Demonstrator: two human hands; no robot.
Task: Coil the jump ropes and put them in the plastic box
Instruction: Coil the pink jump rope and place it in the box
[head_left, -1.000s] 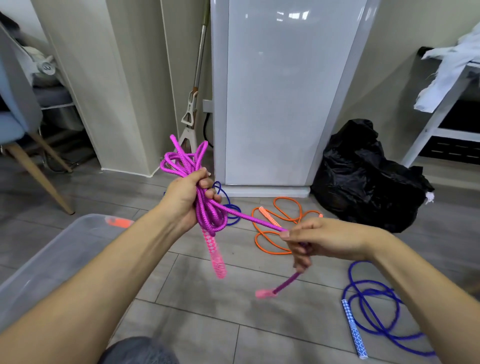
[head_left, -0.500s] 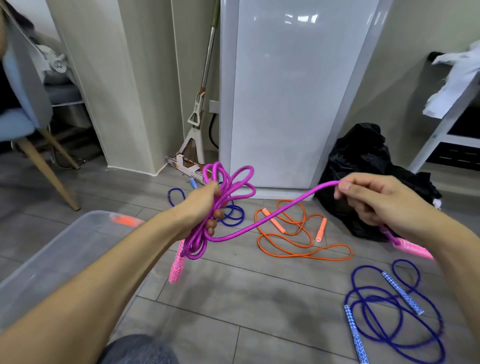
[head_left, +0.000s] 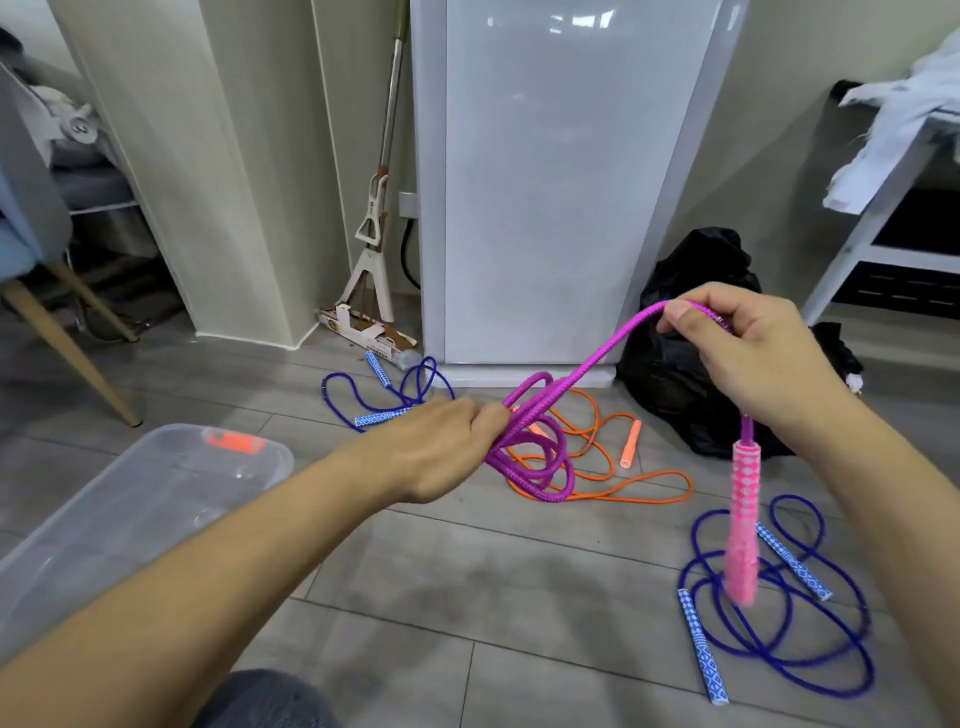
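Observation:
My left hand (head_left: 436, 447) grips a bundle of loops of the purple jump rope (head_left: 540, 441) above the floor. One strand runs up and to the right to my right hand (head_left: 748, 353), which pinches the rope near its end. The pink handle (head_left: 744, 525) hangs straight down below that hand. The clear plastic box (head_left: 130, 514) stands at the lower left, with an orange latch on its far rim. An orange rope (head_left: 613, 467) lies loose on the floor behind the purple loops. Two blue ropes lie uncoiled, one at the back (head_left: 384, 395), one at the right (head_left: 779, 613).
A white cabinet (head_left: 561, 182) stands straight ahead with a mop (head_left: 374, 249) leaning to its left. A black bag (head_left: 691, 364) sits at its right foot. A chair leg (head_left: 67, 343) is at far left, a white shelf (head_left: 883, 218) with cloth at far right.
My left hand has tipped the purple bundle over so its loops now point right and down. My right hand came slightly left, and the pink handle now hangs straight below it.

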